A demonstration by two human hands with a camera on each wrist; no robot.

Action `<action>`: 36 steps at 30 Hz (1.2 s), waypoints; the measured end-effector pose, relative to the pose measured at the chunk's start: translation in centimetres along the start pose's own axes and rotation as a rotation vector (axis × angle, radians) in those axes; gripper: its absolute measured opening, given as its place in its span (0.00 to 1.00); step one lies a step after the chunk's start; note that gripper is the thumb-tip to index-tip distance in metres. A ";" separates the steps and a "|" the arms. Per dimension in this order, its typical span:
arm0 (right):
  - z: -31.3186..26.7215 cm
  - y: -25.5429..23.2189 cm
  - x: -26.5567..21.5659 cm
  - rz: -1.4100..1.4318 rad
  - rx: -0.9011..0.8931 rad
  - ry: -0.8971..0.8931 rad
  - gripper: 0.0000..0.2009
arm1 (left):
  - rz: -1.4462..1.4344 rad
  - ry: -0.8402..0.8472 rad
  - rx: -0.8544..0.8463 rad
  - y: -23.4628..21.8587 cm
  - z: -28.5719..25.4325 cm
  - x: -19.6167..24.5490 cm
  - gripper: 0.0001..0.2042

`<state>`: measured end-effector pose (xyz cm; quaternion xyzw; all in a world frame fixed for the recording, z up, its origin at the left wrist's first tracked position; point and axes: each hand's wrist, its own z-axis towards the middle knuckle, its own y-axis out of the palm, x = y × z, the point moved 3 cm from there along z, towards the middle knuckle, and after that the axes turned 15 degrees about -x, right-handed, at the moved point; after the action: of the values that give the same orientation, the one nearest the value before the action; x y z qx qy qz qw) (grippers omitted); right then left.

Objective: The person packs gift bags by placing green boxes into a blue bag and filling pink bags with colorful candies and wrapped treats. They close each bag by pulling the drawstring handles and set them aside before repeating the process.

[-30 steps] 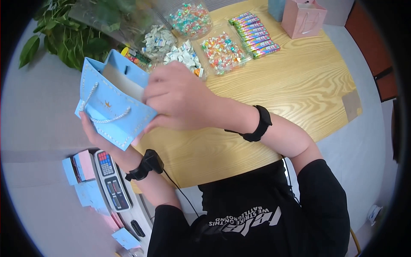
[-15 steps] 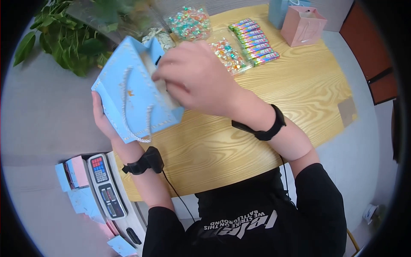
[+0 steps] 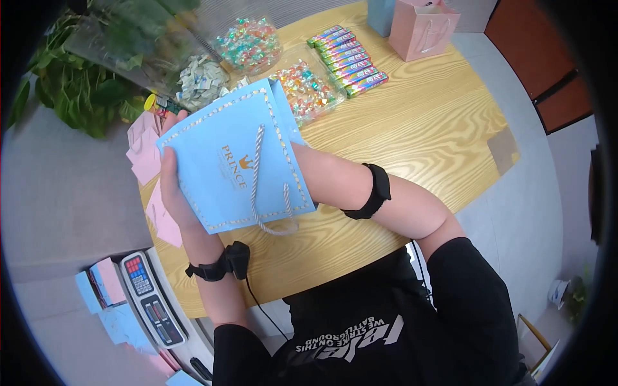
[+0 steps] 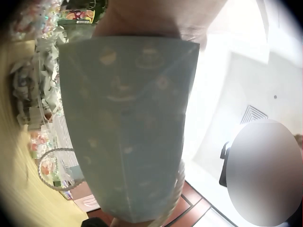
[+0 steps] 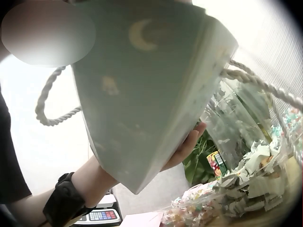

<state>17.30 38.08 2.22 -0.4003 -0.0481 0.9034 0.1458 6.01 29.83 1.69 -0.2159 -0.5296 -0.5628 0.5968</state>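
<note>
A blue paper gift bag (image 3: 212, 154) with "PRINCE", a gold crown and grey rope handles is tilted, its mouth toward the right. My left hand (image 3: 172, 183) grips it at the base end, thumb on the printed face and fingertips showing beyond the edge. My right forearm (image 3: 341, 180) reaches to the bag's mouth, and the right hand is hidden behind the bag's front. In the left wrist view the bag's patterned side panel (image 4: 128, 127) fills the middle. The right wrist view shows the opposite panel (image 5: 137, 94) and the left fingers (image 5: 187, 149) behind it.
On the wooden table (image 3: 425, 141) are wrapped candies in a tub (image 3: 250, 45) and a tray (image 3: 309, 90), white packets (image 3: 203, 83), several colourful candy sticks (image 3: 351, 61) and a pink bag (image 3: 425, 29). Flat pink bags (image 3: 145, 148) lie at the left edge near a scale (image 3: 151, 299).
The bag has turned so its printed front faces the camera. My right hand, visible at the bag's mouth before, is now hidden by it. Flat pink bags have come into view.
</note>
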 end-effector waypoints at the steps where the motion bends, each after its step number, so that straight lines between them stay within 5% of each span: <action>1: 0.1 0.1 -0.2 0.007 0.001 0.036 0.14 | 0.023 -0.036 -0.017 0.0 -0.1 -0.1 0.26; 9: 1.6 0.0 -1.1 0.092 -0.088 0.232 0.15 | -0.074 -0.041 0.023 -1.3 -1.4 -0.2 0.24; 17: -1.4 -1.0 -3.5 0.061 -0.198 0.473 0.17 | -0.154 -0.171 -0.197 -1.4 0.2 0.1 0.23; 21: -0.2 -0.4 -2.9 0.049 -0.242 0.575 0.17 | -0.167 -0.145 -0.110 -2.5 0.3 0.7 0.21; 23: 0.4 -0.9 -2.9 -0.626 -0.093 0.206 0.17 | -0.085 -0.180 -0.022 -3.6 0.3 1.1 0.19; 24: 0.8 -1.6 -2.8 -0.631 -0.097 0.215 0.17 | -0.095 -0.181 -0.023 -3.8 0.2 1.5 0.19; 26: 1.9 -3.0 -3.8 -1.181 -0.296 -0.003 0.18 | -0.145 -0.054 0.010 -4.0 0.2 3.7 0.20; 29: 1.4 -8.2 -3.6 -1.037 -0.107 -0.004 0.13 | -0.200 -0.020 0.017 -7.6 0.2 5.0 0.27; 31: -0.1 -11.8 -3.3 -1.149 0.123 0.159 0.12 | -0.358 -0.058 -0.070 -7.2 -0.9 6.8 0.26; 33: -2.6 -16.0 -1.6 -1.221 0.219 0.470 0.16 | -0.344 -0.012 -0.057 -7.8 -1.4 7.7 0.26; 34: -4.1 -17.4 -0.5 -1.225 0.220 0.475 0.16 | -0.326 0.039 -0.035 -8.4 -1.5 8.1 0.25; 36: -7.4 -19.9 2.8 -1.252 0.155 0.989 0.24 | -0.276 0.077 0.016 -11.6 -1.3 8.5 0.25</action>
<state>25.46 57.69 -0.75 -0.6417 -0.1307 0.3725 0.6576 -5.54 21.79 4.72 -0.1146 -0.5355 -0.6433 0.5351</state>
